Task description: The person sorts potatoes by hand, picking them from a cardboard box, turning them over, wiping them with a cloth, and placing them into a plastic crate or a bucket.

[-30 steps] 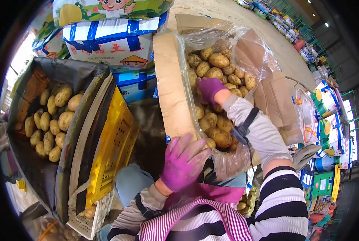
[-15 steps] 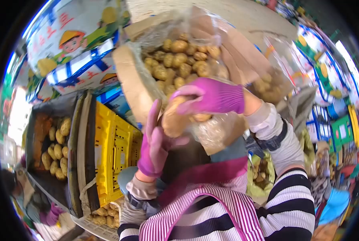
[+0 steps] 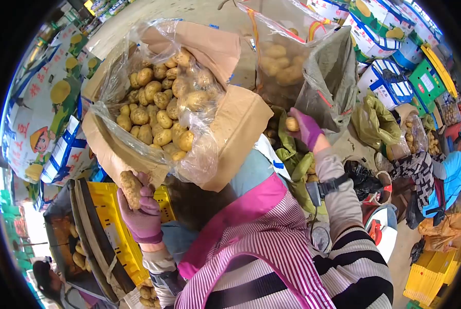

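My left hand [image 3: 142, 216], in a purple glove, is closed round a long potato [image 3: 131, 189] at the near left side of the open cardboard box [image 3: 241, 118]. That box has a clear plastic liner and many potatoes [image 3: 156, 98] inside. Off to the right, my right hand [image 3: 309, 129], gloved the same way, grips a small potato [image 3: 292, 124]. It is above a green woven sack [image 3: 287, 149] and beside a grey sack [image 3: 333, 77]. Part of the green sack's contents is hidden by my hand and arm.
Behind the grey sack stands a clear bag of potatoes [image 3: 279, 59]. A yellow crate [image 3: 112, 216] and a dark-lined bin [image 3: 65, 226] with potatoes are at the left. Printed cartons [image 3: 45, 113] are stacked beyond. Another person [image 3: 50, 283] is at the lower left.
My hands were together over the near edge of the box, a potato between them. They have moved apart, left and right, each holding a potato. The view has turned to the right.
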{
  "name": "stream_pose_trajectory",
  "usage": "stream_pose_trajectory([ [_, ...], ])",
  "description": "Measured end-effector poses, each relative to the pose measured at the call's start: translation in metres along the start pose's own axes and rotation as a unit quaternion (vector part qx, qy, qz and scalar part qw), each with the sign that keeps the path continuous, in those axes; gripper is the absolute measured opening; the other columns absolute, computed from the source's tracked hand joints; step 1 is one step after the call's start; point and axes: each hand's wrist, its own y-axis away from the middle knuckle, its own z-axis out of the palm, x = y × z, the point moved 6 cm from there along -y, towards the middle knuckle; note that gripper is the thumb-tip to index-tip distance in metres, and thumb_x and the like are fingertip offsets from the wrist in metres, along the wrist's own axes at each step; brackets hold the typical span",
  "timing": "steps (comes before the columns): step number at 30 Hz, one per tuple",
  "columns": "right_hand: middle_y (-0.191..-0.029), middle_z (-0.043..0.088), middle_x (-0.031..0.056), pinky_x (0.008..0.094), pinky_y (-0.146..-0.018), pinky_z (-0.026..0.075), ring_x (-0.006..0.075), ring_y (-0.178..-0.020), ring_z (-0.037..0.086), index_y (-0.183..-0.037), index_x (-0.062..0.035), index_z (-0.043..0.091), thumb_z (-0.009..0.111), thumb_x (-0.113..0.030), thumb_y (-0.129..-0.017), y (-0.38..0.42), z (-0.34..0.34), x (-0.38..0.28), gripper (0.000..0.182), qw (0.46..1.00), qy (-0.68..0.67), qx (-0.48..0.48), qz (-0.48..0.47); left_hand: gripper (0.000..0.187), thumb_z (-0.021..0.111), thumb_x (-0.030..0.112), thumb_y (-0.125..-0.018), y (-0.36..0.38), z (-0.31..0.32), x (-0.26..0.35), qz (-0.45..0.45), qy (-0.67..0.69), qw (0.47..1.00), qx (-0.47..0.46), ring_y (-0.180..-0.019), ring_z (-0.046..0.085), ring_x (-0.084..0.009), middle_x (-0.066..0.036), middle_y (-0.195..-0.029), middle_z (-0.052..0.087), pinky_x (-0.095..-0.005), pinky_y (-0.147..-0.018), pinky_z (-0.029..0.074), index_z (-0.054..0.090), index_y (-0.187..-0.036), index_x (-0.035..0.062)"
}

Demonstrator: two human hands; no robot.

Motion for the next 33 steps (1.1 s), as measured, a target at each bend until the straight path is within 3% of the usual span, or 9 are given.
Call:
stream_pose_trajectory([
  [3, -0.118, 0.067, 0.013, 0.0356, -0.1, 0.042, 0.0228, -0.11, 0.06, -0.122, -0.0003, 0.065, 0.055, -0.047, -0.096, -0.029, -0.002, -0.013, 0.055, 0.96, 0.256, 0.025, -0.112, 0.05, 0.048, 0.039, -0.101, -0.001, 0.005, 0.001, 0.02, 0.045, 0.999, 0.008, -0.111, 0.05, -0.0267, -0.014, -0.148, 0.041, -0.036, -0.087, 0.052, 0.046, -0.144, 0.0141],
  [6, -0.098, 0.071, 0.0052, 0.0262, -0.079, 0.052, 0.0121, -0.089, 0.066, -0.109, 0.0005, 0.069, 0.061, -0.015, -0.095, 0.014, 0.056, -0.102, 0.023, 0.965, 0.179, 0.033, -0.19, 0.05, 0.047, 0.039, -0.101, -0.001, 0.003, 0.015, 0.107, -0.008, 0.994, 0.032, -0.119, 0.05, -0.0298, -0.016, -0.145, 0.045, -0.0367, -0.089, 0.052, 0.047, -0.142, 0.0094],
  [10, -0.101, 0.071, 0.0071, 0.0281, -0.082, 0.052, 0.0133, -0.091, 0.066, -0.112, 0.0006, 0.067, 0.059, -0.011, -0.095, 0.096, 0.183, -0.206, 0.022, 0.892, 0.202, -0.148, -0.378, 0.049, 0.043, 0.036, -0.103, -0.029, 0.02, 0.038, 0.156, 0.023, 0.986, 0.062, -0.126, 0.047, -0.0332, -0.019, -0.143, 0.046, -0.0385, -0.093, 0.052, 0.045, -0.141, 0.0052],
  [14, -0.115, 0.069, 0.0112, 0.0306, -0.086, 0.052, 0.0192, -0.098, 0.067, -0.119, -0.0035, 0.064, 0.067, -0.021, -0.09, 0.071, 0.346, -0.193, 0.034, 0.774, 0.356, -0.417, -0.317, 0.048, 0.047, 0.03, -0.102, -0.056, 0.018, 0.058, 0.173, 0.053, 0.983, -0.001, -0.12, 0.051, -0.0306, -0.019, -0.143, 0.046, -0.0356, -0.091, 0.051, 0.044, -0.143, 0.0048],
  [21, -0.11, 0.071, 0.0143, 0.0415, -0.089, 0.053, 0.033, -0.103, 0.067, -0.12, -0.0131, 0.068, 0.078, -0.032, -0.066, -0.04, 0.515, -0.042, 0.058, 0.282, 0.838, -0.388, -0.261, 0.05, 0.056, 0.019, -0.095, -0.044, -0.011, 0.07, 0.228, 0.003, 0.972, -0.056, -0.101, 0.057, -0.0221, -0.016, -0.139, 0.05, -0.0285, -0.082, 0.049, 0.044, -0.143, 0.007],
  [22, -0.12, 0.069, 0.0091, 0.0405, -0.085, 0.053, 0.0268, -0.111, 0.066, -0.12, -0.0179, 0.07, 0.069, -0.032, -0.077, -0.033, 0.518, -0.028, 0.045, 0.131, 0.879, -0.337, -0.311, 0.051, 0.057, 0.019, -0.095, -0.042, -0.014, 0.075, 0.242, -0.024, 0.969, -0.052, -0.099, 0.057, -0.0212, -0.016, -0.138, 0.05, -0.0279, -0.08, 0.049, 0.044, -0.143, 0.0071],
  [24, -0.124, 0.068, 0.0054, 0.0408, -0.084, 0.054, 0.0253, -0.112, 0.066, -0.121, -0.023, 0.07, 0.072, -0.031, -0.075, -0.022, 0.528, -0.008, 0.046, 0.093, 0.88, -0.288, -0.365, 0.054, 0.055, 0.031, -0.095, -0.041, -0.018, 0.085, 0.209, -0.029, 0.974, -0.082, -0.092, 0.057, -0.0198, -0.015, -0.135, 0.053, -0.0266, -0.076, 0.047, 0.044, -0.142, 0.0068],
  [30, -0.105, 0.073, 0.0115, 0.0409, -0.082, 0.055, 0.0289, -0.098, 0.071, -0.098, -0.0144, 0.078, 0.084, -0.043, -0.061, -0.015, 0.529, -0.038, 0.048, 0.195, 0.863, -0.351, -0.306, 0.061, 0.047, 0.048, -0.096, -0.023, -0.01, 0.091, 0.152, 0.067, 0.986, 0.016, -0.118, 0.055, -0.0314, -0.016, -0.133, 0.056, -0.0386, -0.098, 0.047, 0.05, -0.137, 0.0033],
  [33, -0.081, 0.072, 0.0128, 0.0386, -0.067, 0.054, 0.0268, -0.073, 0.069, -0.091, 0.0, 0.073, 0.076, -0.051, -0.075, -0.002, 0.512, -0.1, 0.054, 0.46, 0.772, -0.365, -0.244, 0.067, 0.044, 0.054, -0.094, -0.021, -0.007, 0.089, 0.198, 0.101, 0.974, -0.04, -0.136, 0.04, -0.0349, -0.017, -0.142, 0.05, -0.0456, -0.111, 0.035, 0.05, -0.137, 0.0032],
])
